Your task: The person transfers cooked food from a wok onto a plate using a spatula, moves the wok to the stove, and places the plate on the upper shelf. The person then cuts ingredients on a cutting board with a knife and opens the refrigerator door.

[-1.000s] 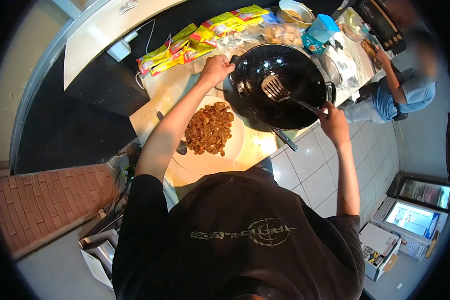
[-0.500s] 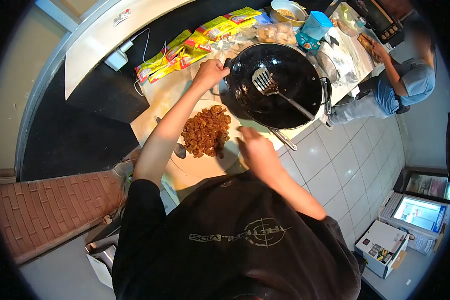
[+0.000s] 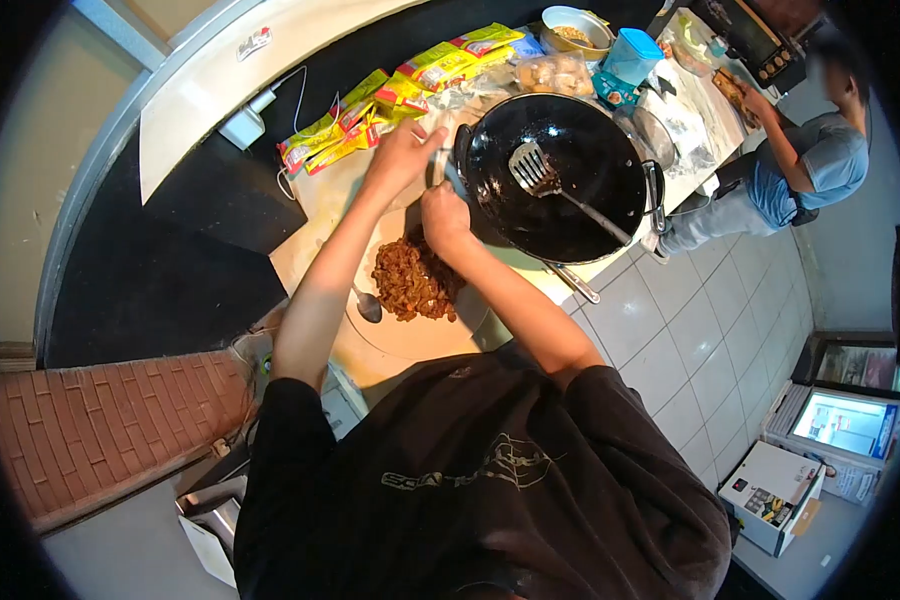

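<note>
My left hand (image 3: 402, 158) is off the black wok's side handle (image 3: 463, 143), just left of it, with its fingers partly stretched out and apart. Close below it, my right hand (image 3: 445, 213) is closed like a fist beside the wok's left rim. A narrow pale shape shows between the two hands; what it is, and whether the right hand grips it, I cannot make out. In the wok (image 3: 580, 120) rests a slotted metal spatula (image 3: 570, 196). Under my forearms, a pile of reddish-brown cooked food (image 3: 408, 283) lies on a round pale plate (image 3: 390, 340), with a spoon (image 3: 369, 307) at its left.
Yellow-and-red packets (image 3: 370, 110) line the back of the counter. Behind the wok are a bag of round items (image 3: 555, 75), a metal bowl (image 3: 577, 30) and a blue-lidded container (image 3: 634, 55). A person in a blue shirt (image 3: 820, 155) stands at right, hands on food.
My left hand has let go of the wok handle and moved slightly left. My right hand has moved from the plate's right side up to the wok's left rim.
</note>
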Demonstrator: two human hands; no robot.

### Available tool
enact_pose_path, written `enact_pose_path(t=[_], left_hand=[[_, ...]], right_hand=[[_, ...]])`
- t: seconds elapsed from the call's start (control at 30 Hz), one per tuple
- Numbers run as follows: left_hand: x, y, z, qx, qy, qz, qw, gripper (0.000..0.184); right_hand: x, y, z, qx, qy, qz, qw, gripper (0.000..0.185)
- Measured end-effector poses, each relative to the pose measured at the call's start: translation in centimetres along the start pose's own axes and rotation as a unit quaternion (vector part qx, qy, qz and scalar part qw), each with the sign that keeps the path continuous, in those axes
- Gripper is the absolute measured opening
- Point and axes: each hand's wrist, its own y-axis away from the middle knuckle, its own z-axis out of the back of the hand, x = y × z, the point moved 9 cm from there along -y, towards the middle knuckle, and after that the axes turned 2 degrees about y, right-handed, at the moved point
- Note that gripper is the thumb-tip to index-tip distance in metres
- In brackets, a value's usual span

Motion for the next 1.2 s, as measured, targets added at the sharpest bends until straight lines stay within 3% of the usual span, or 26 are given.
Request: enact_pose_path(t=[0.17,0.3,0.47,0.77,0.93,1.07,1.2], left_hand=[[1.0,3.8,6.1,-0.087,0.08,-0.021,0.993,0.042],[4.0,8.1,10.0,-0.141,0.124,-0.007,0.982,0.033],[9.7,13.4,12.1,-0.168,0.239,0.073,0.954,0.026],[12.8,20.0,12.5,-0.208,0.29,0.157,0.921,0.025],[13.4,22.3,12.5,-0.221,0.294,0.15,0.918,0.024],[14.5,24.3,11.7,-0.221,0.31,0.181,0.907,0.024],[15.1,25.6,10.4,-0.21,0.306,0.191,0.909,0.024]], right_hand=[[-0.7,-0.9,-1.0,0.038,0.004,-0.054,0.998,0.021],[-0.5,-2.0,-1.3,0.034,-0.011,-0.019,0.999,0.018],[-0.3,-2.3,-0.7,0.037,0.013,-0.017,0.999,0.015],[0.9,-3.0,0.8,0.018,0.028,0.002,0.999,0.014],[4.4,1.5,8.4,0.024,-0.129,0.133,0.982,0.011],[3.5,3.8,5.4,0.227,-0.299,0.258,0.89,0.018],[1.9,6.0,7.1,0.147,-0.31,0.291,0.893,0.019]])
